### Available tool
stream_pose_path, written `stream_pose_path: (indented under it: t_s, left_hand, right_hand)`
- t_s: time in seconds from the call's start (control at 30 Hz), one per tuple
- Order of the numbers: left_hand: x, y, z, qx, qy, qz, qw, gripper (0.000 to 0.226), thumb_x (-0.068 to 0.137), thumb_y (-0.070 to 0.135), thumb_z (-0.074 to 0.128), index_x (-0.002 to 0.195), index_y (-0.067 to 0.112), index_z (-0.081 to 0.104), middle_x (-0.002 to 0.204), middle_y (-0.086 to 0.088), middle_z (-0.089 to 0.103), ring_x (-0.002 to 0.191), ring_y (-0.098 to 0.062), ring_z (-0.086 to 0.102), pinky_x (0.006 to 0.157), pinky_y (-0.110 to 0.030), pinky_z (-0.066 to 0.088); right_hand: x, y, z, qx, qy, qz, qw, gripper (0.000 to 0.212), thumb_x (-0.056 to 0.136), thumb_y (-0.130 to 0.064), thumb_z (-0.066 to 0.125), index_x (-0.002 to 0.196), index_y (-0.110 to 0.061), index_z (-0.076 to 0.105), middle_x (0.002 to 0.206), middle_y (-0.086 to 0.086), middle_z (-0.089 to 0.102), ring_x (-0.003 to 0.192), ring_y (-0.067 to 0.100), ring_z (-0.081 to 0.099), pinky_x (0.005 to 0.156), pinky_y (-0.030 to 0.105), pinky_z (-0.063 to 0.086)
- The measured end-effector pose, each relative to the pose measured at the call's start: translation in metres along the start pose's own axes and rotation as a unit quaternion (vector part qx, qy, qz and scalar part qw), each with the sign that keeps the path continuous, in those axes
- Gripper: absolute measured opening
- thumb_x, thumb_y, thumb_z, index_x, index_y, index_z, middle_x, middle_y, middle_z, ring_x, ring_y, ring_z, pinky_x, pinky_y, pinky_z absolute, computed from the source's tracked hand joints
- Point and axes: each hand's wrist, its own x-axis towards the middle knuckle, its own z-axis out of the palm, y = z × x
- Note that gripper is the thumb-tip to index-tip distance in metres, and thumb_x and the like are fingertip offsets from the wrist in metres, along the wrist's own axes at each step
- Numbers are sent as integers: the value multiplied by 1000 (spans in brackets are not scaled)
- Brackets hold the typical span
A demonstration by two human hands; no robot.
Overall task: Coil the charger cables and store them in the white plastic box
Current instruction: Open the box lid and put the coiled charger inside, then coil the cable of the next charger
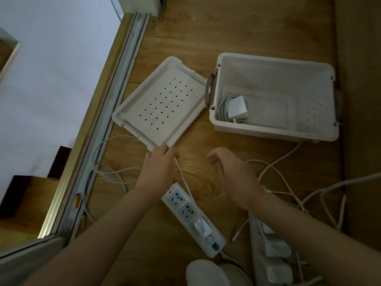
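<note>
The left hand [158, 168] pinches a thin white cable [184, 179] by the lid [160, 104]; the right hand [233, 172] hovers, fingers loosely spread, empty. The left fingertips are blurred.

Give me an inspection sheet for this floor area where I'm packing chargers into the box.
Surface: wooden floor, dimly lit.
Job's things: white plastic box open, with one coiled charger inside at the end nearest the lid; lid lies on the floor beside the box.
Clutter: round white object at the bottom edge.
Hands: left hand pinches a thin white cable by the lid's corner; right hand open, holding nothing.
Cables: the thin white cable crosses a power strip; loose cables sprawl on the right; second power strip holds adapters.
Surroundings: metal door track along the left.
</note>
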Motion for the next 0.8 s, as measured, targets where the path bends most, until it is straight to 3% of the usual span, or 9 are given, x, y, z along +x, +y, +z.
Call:
stream_pose_path:
  t_s: [0.07,0.13,0.23,0.37,0.47,0.57,0.63,0.7,0.8]
  left_hand:
    - [-32,-8,4,17,-30,28,999,30,82,1,56,106,19,55,109,2,50,104,-18,46,94,-32,36]
    - [-59,-15,15,27,-58,95,993,38,64,0,72,95,19,59,97,1,56,89,-20,56,83,-37,49]
    - [-86,-21,35,70,-97,133,984,62,46,8,85,103,21,63,107,-2,63,89,-21,62,70,-34,53]
    - [-91,-11,41,59,-103,108,987,61,55,3,81,111,16,62,119,-8,60,106,-30,60,74,-39,53]
    - [-82,-4,39,39,-83,81,992,49,76,8,69,123,14,57,133,-10,52,121,-32,50,91,-43,43]
    - [-70,-4,42,54,-66,87,993,51,74,13,74,123,13,57,131,-11,54,123,-32,50,95,-44,43]
    - [-64,4,46,48,-82,113,989,56,87,20,63,139,17,42,149,-6,35,140,-26,27,112,-39,24]
    - [-61,13,52,30,-123,120,985,59,94,27,52,147,23,26,158,2,13,146,-19,1,117,-33,5]
    - [-62,19,64,-34,-136,110,984,60,92,27,55,146,26,29,158,4,10,146,-19,-9,119,-39,11]
  right_hand:
    - [-22,-1,14,-6,-130,43,991,45,82,8,51,117,-20,52,116,-6,55,103,10,55,84,30,49]
    - [-42,-1,27,-31,-250,42,967,43,85,-4,57,124,-21,49,121,-3,52,108,15,53,88,32,47]
    - [-63,0,44,-69,-357,15,932,60,82,-22,67,133,-24,38,127,-3,42,110,17,50,89,36,47]
    - [-63,-5,56,-114,-313,15,943,50,86,-26,62,131,-21,42,126,2,43,105,20,51,86,34,46]
    - [-57,-1,61,-134,-309,12,942,44,84,-22,63,125,-16,46,124,5,46,103,22,53,85,35,47]
    - [-57,6,52,-102,-262,38,959,41,86,-20,60,125,-17,48,121,4,49,103,21,51,83,30,45]
    - [-63,12,48,-54,-202,59,976,41,84,-18,63,124,-20,51,118,0,51,101,19,52,81,29,44]
    - [-70,15,51,32,-120,124,984,40,81,-15,67,118,-23,55,111,-4,55,97,15,54,80,31,46]
    - [-78,15,65,109,5,207,972,32,77,-16,70,107,-22,62,96,-5,65,89,15,60,78,37,51]
